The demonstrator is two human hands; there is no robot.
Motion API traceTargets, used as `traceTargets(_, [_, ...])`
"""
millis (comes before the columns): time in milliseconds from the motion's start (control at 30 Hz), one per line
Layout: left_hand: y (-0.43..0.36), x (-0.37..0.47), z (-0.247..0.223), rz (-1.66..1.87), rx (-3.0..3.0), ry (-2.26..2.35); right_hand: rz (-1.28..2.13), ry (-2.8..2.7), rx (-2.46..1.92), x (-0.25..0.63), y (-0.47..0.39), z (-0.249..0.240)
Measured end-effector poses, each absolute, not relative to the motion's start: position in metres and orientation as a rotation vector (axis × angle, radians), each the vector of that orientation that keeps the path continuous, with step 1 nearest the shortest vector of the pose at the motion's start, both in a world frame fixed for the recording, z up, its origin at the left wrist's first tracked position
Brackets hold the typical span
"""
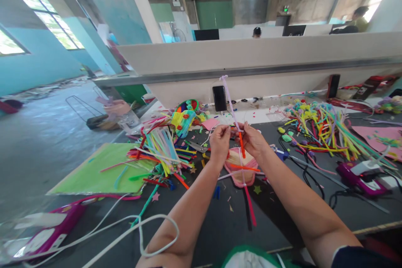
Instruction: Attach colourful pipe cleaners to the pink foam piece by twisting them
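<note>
In the middle of the table my right hand [253,139] pinches a lavender pipe cleaner [230,102], which stands up tall from the fingers. An orange pipe cleaner [241,146] hangs below that grip. Close by on the left, my left hand [220,139] is closed in a pinch at a thin pipe cleaner end beside the lavender stem; the fingertips hide most of it. Under both hands lies a pink-edged, beige craft piece [239,176], crossed by orange and lavender pipe cleaners. A red pipe cleaner [250,207] sticks out from it toward me.
Bundles of coloured pipe cleaners [161,148] lie left, with more [326,127] at right. Scissors [197,146] rest near my left hand. A phone [219,98] stands at the back. Purple power strips [361,180] and a white cable [157,217] lie around; a low partition [251,52] rises behind.
</note>
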State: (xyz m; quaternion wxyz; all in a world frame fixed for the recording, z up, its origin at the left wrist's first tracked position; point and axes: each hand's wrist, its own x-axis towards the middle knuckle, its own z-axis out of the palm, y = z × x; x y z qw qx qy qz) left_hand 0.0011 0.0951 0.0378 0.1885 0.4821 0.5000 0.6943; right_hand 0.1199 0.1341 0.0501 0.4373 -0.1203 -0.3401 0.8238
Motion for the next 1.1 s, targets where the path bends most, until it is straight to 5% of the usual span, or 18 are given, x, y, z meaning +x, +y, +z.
traceTargets(1100, [0.0959, -0.0007, 0.0349, 1.836, 1.452, 1.504, 2.05, -0.772, -0.323, 0.1177, 0.1366, 0.0456])
